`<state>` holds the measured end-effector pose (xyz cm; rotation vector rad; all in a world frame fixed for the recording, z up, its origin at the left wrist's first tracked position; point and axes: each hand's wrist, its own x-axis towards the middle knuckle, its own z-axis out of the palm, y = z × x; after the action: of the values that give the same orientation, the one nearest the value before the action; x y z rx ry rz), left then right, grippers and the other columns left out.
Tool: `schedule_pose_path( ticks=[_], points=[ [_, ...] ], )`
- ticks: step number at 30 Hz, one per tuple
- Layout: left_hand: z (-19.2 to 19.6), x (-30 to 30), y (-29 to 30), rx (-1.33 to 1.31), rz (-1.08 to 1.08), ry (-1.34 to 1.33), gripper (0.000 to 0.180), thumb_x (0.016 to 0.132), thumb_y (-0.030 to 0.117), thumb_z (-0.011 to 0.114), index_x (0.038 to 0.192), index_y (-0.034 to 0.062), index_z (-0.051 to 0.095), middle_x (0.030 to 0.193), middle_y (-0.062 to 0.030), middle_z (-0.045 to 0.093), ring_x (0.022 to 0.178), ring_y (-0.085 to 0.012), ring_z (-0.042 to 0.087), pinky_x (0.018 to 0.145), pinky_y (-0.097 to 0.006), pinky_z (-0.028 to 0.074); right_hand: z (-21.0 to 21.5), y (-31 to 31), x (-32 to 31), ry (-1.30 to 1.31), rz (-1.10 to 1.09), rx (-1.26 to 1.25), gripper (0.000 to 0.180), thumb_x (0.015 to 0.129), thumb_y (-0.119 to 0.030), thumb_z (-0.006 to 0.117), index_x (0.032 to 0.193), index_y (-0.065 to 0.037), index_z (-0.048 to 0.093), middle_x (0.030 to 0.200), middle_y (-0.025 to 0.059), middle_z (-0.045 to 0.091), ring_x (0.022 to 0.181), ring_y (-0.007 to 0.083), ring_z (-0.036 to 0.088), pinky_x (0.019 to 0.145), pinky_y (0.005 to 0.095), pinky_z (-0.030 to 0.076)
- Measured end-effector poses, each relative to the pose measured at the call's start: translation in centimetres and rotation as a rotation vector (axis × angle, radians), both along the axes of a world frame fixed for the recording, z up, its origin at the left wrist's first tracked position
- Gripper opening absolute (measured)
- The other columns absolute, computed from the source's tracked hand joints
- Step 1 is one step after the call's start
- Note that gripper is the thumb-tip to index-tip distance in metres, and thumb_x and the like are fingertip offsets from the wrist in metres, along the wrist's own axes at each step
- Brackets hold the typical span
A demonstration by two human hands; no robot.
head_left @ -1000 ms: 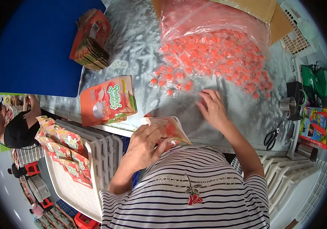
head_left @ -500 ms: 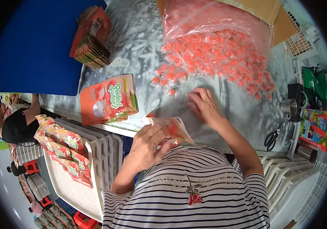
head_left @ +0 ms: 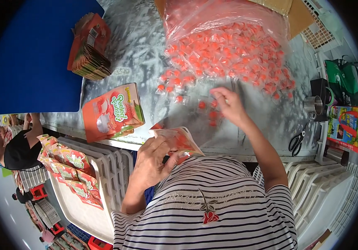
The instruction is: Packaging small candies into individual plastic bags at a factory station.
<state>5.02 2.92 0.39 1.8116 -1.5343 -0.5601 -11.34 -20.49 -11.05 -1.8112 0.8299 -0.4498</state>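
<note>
My left hand (head_left: 147,160) grips an opened red pouch (head_left: 179,139) at the table's near edge, its mouth turned toward the tabletop. My right hand (head_left: 229,104) is over the table to the right of the pouch, fingers loosely curled and apart, with nothing visible in them. Beside its fingers lie several clear-wrapped red candies (head_left: 202,105), between the hand and the pouch. Farther back, a large heap of the same candies (head_left: 229,50) spills from a clear plastic bag (head_left: 212,12). Part of the pouch is hidden behind my left hand.
Flat red pouches (head_left: 114,112) lie left on the table (head_left: 141,46), near a standing stack of pouches (head_left: 89,62) and a blue board (head_left: 28,54). Filled pouches sit on a white tray (head_left: 74,212). Scissors (head_left: 297,143) and a metal cup (head_left: 313,105) are right. A co-worker (head_left: 18,141) is at left.
My right hand has risen slightly and its fingers have curled. Several candies now lie between it and the pouch. My left hand still holds the pouch; the whole view has shifted a little.
</note>
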Motion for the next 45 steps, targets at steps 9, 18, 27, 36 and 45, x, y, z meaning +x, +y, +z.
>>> schedule_pose_path(
  ticks=[9,18,27,36,45],
  points=[
    [0.3,-0.5,-0.3,-0.029,-0.021,-0.044,0.017,0.077,0.013,0.073,0.088,0.0027,0.065,0.091,-0.0131,0.063,0.074,-0.0343,0.06,0.068,-0.042,0.05,-1.1,4.2,6.1,0.097,0.461,-0.8,0.039,0.078,-0.002,0.054,0.117,-0.003,0.056,0.129,0.0096,0.051,0.117,0.0291,0.049,0.093,0.0394,0.045],
    [0.4,-0.1,-0.6,-0.049,-0.006,-0.012,0.017,0.074,0.011,0.075,0.086,0.003,0.064,0.086,-0.0105,0.063,0.072,-0.0322,0.059,0.065,-0.04,0.049,0.9,0.9,-1.6,0.054,0.216,-0.436,0.063,0.075,-0.017,0.074,0.131,-0.004,0.049,0.133,0.0128,0.048,0.121,0.0329,0.045,0.101,0.0415,0.04],
    [0.5,-0.5,-1.5,-0.057,-0.079,-0.04,0.018,0.075,0.011,0.075,0.085,0.0018,0.064,0.085,-0.0129,0.061,0.07,-0.0329,0.059,0.064,-0.04,0.049,-1.3,4.5,0.1,0.26,0.349,-0.67,0.077,0.071,-0.036,0.078,0.137,-0.014,0.047,0.148,0.0178,0.031,0.138,0.0405,0.023,0.115,0.0494,0.02],
    [0.9,-1.0,-2.1,-0.056,-0.038,-0.033,0.016,0.076,0.007,0.074,0.086,0.0005,0.064,0.083,-0.0127,0.062,0.075,-0.0296,0.062,0.068,-0.036,0.05,-3.8,3.0,-2.5,0.062,0.181,-0.844,0.029,0.073,-0.009,0.07,0.101,-0.009,0.063,0.103,0.0101,0.057,0.091,0.0291,0.058,0.07,0.0407,0.05],
    [-0.1,-1.1,-4.8,-0.046,-0.162,-0.09,0.015,0.08,0.009,0.071,0.09,0.0015,0.064,0.089,-0.0133,0.062,0.08,-0.0338,0.061,0.071,-0.041,0.05,8.6,4.6,0.3,-0.655,-0.241,0.763,0.014,0.093,-0.01,0.06,0.107,-0.006,0.062,0.081,0.0027,0.064,0.069,0.0063,0.058,0.058,0.0201,0.045]
  ],
)
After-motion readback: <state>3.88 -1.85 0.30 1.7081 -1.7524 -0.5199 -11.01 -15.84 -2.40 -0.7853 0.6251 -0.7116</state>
